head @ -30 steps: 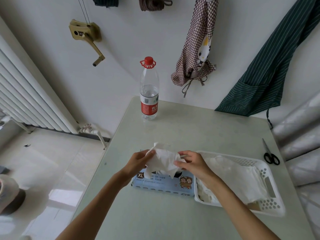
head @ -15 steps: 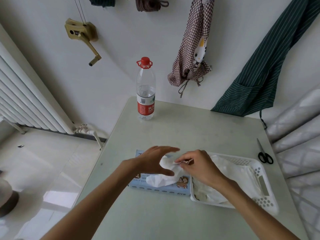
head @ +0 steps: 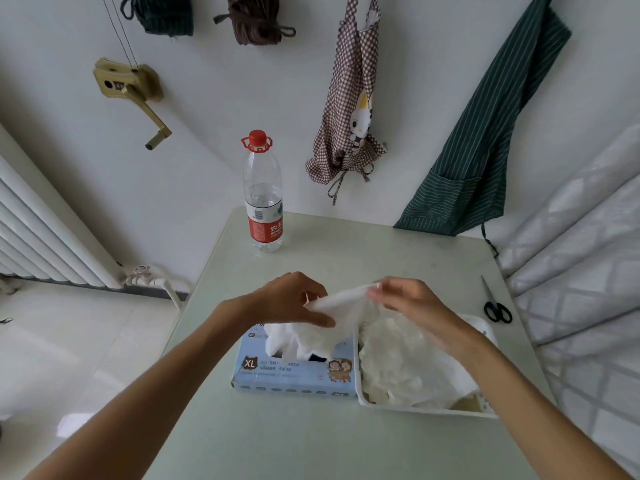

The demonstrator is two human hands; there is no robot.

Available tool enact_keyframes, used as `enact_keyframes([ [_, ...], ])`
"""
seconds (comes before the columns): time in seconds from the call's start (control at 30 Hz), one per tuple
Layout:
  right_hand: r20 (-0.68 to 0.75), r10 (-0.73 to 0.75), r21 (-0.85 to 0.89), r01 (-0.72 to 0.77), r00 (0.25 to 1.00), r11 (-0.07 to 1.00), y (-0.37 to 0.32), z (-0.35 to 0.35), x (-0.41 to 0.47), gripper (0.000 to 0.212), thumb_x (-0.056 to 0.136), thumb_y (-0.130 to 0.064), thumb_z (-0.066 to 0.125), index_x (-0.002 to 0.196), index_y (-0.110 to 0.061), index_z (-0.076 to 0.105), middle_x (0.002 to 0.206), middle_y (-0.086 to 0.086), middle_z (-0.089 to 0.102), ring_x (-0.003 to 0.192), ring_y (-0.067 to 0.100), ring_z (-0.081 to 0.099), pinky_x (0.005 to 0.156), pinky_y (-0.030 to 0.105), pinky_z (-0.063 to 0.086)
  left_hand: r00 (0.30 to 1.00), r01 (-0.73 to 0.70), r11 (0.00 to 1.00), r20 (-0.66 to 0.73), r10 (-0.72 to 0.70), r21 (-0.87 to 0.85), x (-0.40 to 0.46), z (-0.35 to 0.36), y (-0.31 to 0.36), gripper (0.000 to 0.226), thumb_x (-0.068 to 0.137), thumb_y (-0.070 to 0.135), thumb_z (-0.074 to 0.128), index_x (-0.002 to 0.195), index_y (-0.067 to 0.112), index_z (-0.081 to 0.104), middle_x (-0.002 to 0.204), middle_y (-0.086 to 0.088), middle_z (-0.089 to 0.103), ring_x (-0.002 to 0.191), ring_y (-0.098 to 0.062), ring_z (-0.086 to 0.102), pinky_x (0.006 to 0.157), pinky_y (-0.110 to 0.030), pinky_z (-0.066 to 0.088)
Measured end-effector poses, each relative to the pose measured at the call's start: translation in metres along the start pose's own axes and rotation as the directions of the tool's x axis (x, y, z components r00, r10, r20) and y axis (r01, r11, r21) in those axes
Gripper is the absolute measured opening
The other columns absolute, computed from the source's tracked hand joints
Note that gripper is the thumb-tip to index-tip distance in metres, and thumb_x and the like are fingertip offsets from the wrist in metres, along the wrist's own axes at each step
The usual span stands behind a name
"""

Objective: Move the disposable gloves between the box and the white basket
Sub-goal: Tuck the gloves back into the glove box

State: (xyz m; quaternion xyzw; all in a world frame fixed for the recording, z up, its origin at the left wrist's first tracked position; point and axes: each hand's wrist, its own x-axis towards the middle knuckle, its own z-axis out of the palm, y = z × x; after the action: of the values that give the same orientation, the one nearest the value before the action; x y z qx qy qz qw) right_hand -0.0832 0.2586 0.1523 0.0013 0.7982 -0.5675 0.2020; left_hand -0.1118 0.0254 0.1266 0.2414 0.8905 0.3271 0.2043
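Both hands pinch one glove (head: 337, 301) above the box (head: 294, 372): left hand (head: 294, 301) at its 9 o'clock end, right hand (head: 407, 299) at 3. Long axis runs 9-to-3, fingers drooping toward 6. White basket (head: 429, 408) of gloves sits at the box's 3 o'clock.

The box (head: 294, 372) opening lies hidden under a glove (head: 304, 337) — the basket's (head: 426, 408) far rim behind the right forearm.

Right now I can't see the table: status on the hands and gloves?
Both hands, left and right, pinch one glove above the box. Basket right of box, already holding gloves. Nothing in the way.
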Motion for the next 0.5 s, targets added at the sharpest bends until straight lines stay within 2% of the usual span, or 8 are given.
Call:
enact_keyframes([
  [0.07,-0.061,-0.022,0.234,0.036,0.998,0.972,0.002,0.012,0.007,0.014,0.093,-0.019,0.058,0.08,-0.016,0.063,0.083,0.002,0.061,0.086,0.014,0.057,0.093,0.029,0.043,1.0,-0.001,0.997,-0.023,-0.001,-0.081,-0.005,-0.003,0.001,0.021,0.079,0.051,0.066,0.077,0.03,0.065,0.072,0.012,0.06,0.063,-0.004,0.047,0.065,-0.021,0.041],
  [0.1,-0.116,-0.05,0.247,0.077,0.992,0.966,0.003,0.019,0.01,0.016,0.094,-0.018,0.056,0.079,-0.017,0.061,0.079,0.001,0.058,0.081,0.011,0.055,0.088,0.026,0.044,0.999,-0.003,0.991,-0.037,-0.002,-0.13,-0.008,-0.006,0.002,0.025,0.081,0.051,0.062,0.077,0.027,0.067,0.072,0.01,0.061,0.063,-0.005,0.047,0.065,-0.021,0.041],
  [0.17,-0.247,-0.165,0.085,0.191,0.955,0.978,0.002,0.034,0.015,0.015,0.097,-0.02,0.052,0.083,-0.017,0.057,0.07,-0.004,0.051,0.066,0.003,0.047,0.068,0.015,0.041,0.997,0.009,0.986,-0.076,-0.022,-0.169,-0.013,-0.01,-0.001,0.029,0.087,0.045,0.058,0.085,0.018,0.069,0.078,0.006,0.062,0.069,-0.008,0.049,0.07,-0.023,0.042],
  [0.23,-0.339,-0.308,-0.067,0.303,0.889,0.951,0.0,0.046,0.018,0.014,0.098,-0.023,0.049,0.088,-0.014,0.055,0.065,-0.01,0.045,0.056,0.001,0.04,0.056,0.014,0.034,0.991,0.039,0.986,-0.122,-0.059,-0.162,-0.018,-0.014,-0.006,0.024,0.087,0.038,0.061,0.094,0.016,0.068,0.091,0.008,0.062,0.082,-0.009,0.053,0.079,-0.023,0.042],
  [0.3,-0.388,-0.412,-0.169,0.376,0.824,0.911,-0.003,0.052,0.02,0.013,0.099,-0.023,0.047,0.092,-0.014,0.053,0.065,-0.014,0.047,0.054,0.0,0.045,0.054,0.012,0.033,0.982,0.053,0.983,-0.172,-0.084,-0.177,-0.023,-0.017,-0.01,0.022,0.085,0.036,0.065,0.1,0.02,0.066,0.105,0.01,0.062,0.097,-0.006,0.056,0.087,-0.017,0.04],
  [0.37,-0.384,-0.489,-0.274,0.409,0.783,0.87,-0.003,0.054,0.02,0.011,0.099,-0.023,0.046,0.095,-0.016,0.053,0.066,-0.018,0.049,0.056,-0.007,0.05,0.054,0.008,0.034,0.977,0.034,0.981,-0.201,-0.074,-0.193,-0.028,-0.019,-0.011,0.022,0.083,0.034,0.068,0.1,0.021,0.067,0.109,0.013,0.063,0.102,-0.002,0.058,0.089,-0.011,0.04],
  [0.5,-0.411,-0.567,-0.424,0.4,0.714,0.812,0.004,0.039,0.012,0.019,0.097,-0.038,0.046,0.097,-0.023,0.057,0.07,-0.024,0.056,0.062,-0.01,0.054,0.057,0.007,0.037,0.971,-0.026,0.963,-0.235,-0.039,-0.268,-0.027,-0.016,-0.006,0.017,0.077,0.026,0.075,0.09,0.018,0.067,0.087,0.009,0.07,0.081,-0.005,0.066,0.082,-0.017,0.051],
])
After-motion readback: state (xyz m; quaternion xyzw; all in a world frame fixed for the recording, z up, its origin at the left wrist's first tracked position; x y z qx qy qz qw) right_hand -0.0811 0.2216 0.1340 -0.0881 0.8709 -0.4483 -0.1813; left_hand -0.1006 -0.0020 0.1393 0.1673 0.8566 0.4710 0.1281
